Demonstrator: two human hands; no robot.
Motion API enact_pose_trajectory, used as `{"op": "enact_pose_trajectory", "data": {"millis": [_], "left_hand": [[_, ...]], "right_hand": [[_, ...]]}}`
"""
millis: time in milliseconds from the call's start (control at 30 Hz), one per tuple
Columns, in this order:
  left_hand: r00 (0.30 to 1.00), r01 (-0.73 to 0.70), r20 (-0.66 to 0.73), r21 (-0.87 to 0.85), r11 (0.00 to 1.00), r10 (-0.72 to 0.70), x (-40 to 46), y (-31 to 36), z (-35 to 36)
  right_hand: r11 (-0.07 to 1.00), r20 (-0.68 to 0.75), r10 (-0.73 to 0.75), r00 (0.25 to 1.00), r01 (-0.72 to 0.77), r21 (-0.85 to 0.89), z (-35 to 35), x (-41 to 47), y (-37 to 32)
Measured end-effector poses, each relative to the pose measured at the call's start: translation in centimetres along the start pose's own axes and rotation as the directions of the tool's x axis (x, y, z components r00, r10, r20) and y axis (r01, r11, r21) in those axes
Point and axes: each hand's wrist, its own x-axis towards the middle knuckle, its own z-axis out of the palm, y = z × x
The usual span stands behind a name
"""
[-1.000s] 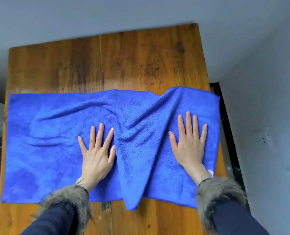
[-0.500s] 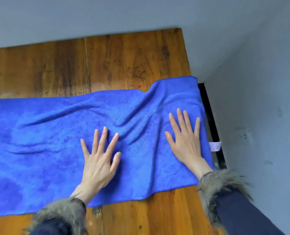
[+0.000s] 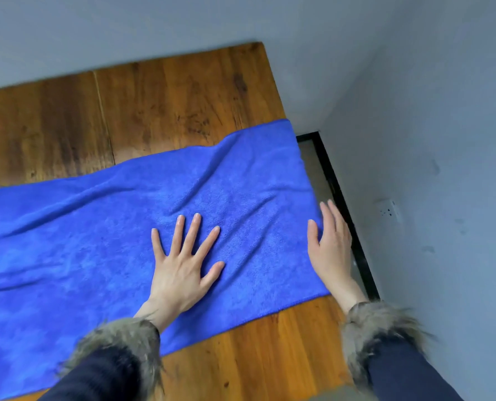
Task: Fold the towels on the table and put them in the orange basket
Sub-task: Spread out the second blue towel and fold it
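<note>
Left hand (image 3: pixel 183 267) lies flat, palm down, on the blue towel (image 3: pixel 102 233), fingers straight and spread wide, gripping nothing, just pressing the cloth. It sits toward the right half of the towel, closer to the near hem than the far one. Right hand (image 3: pixel 332 247) is at the towel's right end, fingers straight and close together, thumb out to the left. It overlaps the towel's right edge; whether the palm actually touches the cloth or hangs just above it, cannot tell. It holds nothing. Both wrists come out of dark sleeves with fur cuffs (image 3: pixel 377 322).

Towel is spread out lengthwise across the wooden table (image 3: pixel 168 108), one layer as far as can be seen, with soft creases fanning out from around the left fingers toward the far right corner. Its left end runs out of view. Its right end reaches the table's right edge. Bare wood shows beyond the far hem and in front of the near hem.

Room, same head view: grey wall (image 3: pixel 443 125) behind and to the right of the table, a white wall socket (image 3: pixel 388 211) on the right wall, a dark strip (image 3: pixel 345 209) running along the floor below the table's right edge.
</note>
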Motion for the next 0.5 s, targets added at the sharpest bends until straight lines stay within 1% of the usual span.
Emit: {"op": "enact_pose_trajectory", "data": {"millis": [33,67,100,133,267,300,367,400,433,500], "left_hand": [[1.0,0.003,0.008,0.002,1.0,-0.003,0.0,0.0,0.0],[1.0,0.006,0.017,0.006,1.0,-0.006,0.1,-0.1,0.0],[1.0,0.008,0.023,0.009,1.0,-0.008,0.1,-0.1,0.0],[1.0,0.008,0.027,0.013,1.0,-0.009,0.1,-0.1,0.0],[0.999,0.01,0.04,0.012,1.0,-0.01,0.2,-0.2,0.2],[0.999,0.011,0.043,0.014,1.0,-0.012,0.2,-0.2,0.2],[0.998,0.016,0.054,0.019,1.0,-0.017,0.2,-0.1,0.2],[0.998,0.02,0.057,0.02,1.0,-0.021,0.2,-0.1,0.1],[0.998,0.023,0.058,0.02,1.0,-0.024,0.2,-0.1,0.1],[0.998,0.026,0.063,0.022,0.999,-0.027,0.2,0.0,0.0]], "right_hand": [[0.987,0.032,0.129,0.991,-0.132,0.097,-0.5,0.0,0.6],[0.944,0.111,0.252,0.961,-0.269,0.192,-0.9,0.2,1.2],[0.887,0.206,0.338,0.918,-0.384,0.256,-1.4,0.5,1.8],[0.845,0.283,0.381,0.88,-0.456,0.281,-1.8,0.8,2.5],[0.772,0.487,0.399,0.777,-0.571,0.279,-2.9,1.2,4.3],[0.749,0.543,0.411,0.732,-0.611,0.257,-3.0,1.1,4.6],[0.681,0.648,0.445,0.618,-0.703,0.203,-3.3,0.7,5.2],[0.646,0.681,0.46,0.569,-0.741,0.183,-3.4,0.6,5.4],[0.614,0.7,0.472,0.536,-0.769,0.175,-3.5,0.4,5.6],[0.57,0.713,0.482,0.509,-0.8,0.186,-3.7,0.1,5.9]]}}
